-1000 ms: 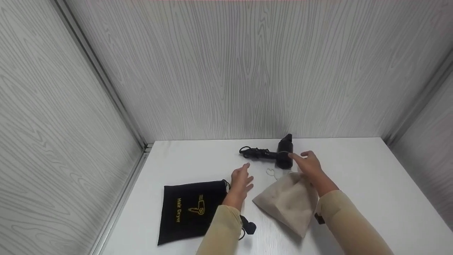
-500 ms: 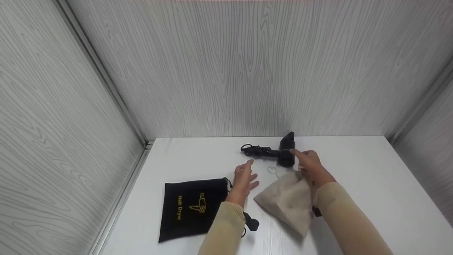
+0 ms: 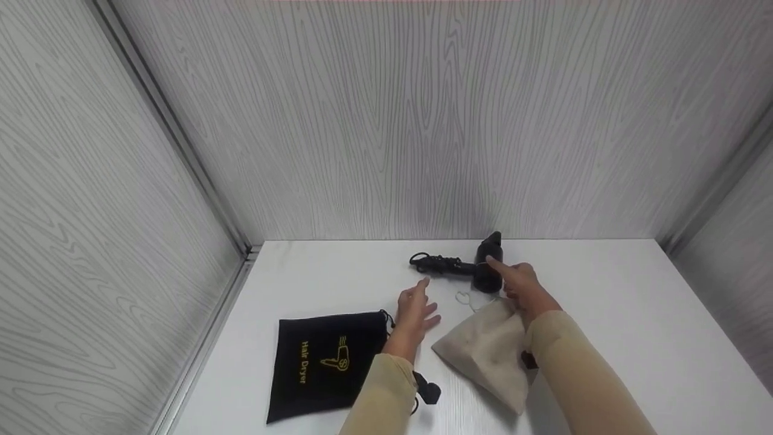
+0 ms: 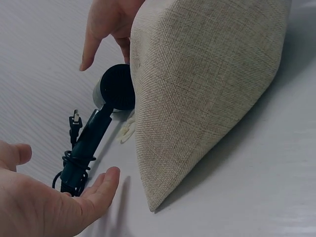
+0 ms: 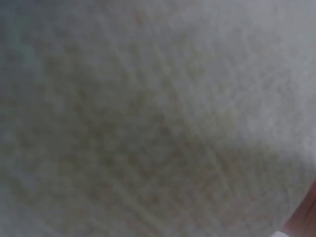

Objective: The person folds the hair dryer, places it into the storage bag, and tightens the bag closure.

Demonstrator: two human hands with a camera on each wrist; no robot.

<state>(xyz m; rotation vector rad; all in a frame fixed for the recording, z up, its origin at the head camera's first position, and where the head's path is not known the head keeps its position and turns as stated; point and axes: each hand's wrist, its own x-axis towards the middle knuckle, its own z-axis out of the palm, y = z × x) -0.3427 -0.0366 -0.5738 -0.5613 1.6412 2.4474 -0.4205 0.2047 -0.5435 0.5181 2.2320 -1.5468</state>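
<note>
A black hair dryer (image 3: 488,272) lies near the back of the white table, its handle pointing left with the cord (image 3: 439,264) wound around it. My right hand (image 3: 524,287) is over the dryer's barrel, one finger stretched across it; the other fingers are partly hidden by the beige cloth bag (image 3: 488,350). The bag stands up beneath my right wrist, with a pale string (image 3: 464,297) near its far edge. My left hand (image 4: 54,197) stays apart from the dryer handle, fingers spread, holding nothing. Blurred fabric (image 5: 148,123) fills most of the right wrist view.
A black pouch (image 3: 323,368) printed "Hair Dryer" lies flat at the left, its drawstring (image 3: 386,317) at the right edge. Grey wood-grain panels (image 3: 386,121) enclose the white table (image 3: 616,314) at the back and sides.
My right hand has moved slightly left, its fingers further over the hair dryer's barrel. The left hand has barely shifted. The dryer, bag and pouch have kept their places.
</note>
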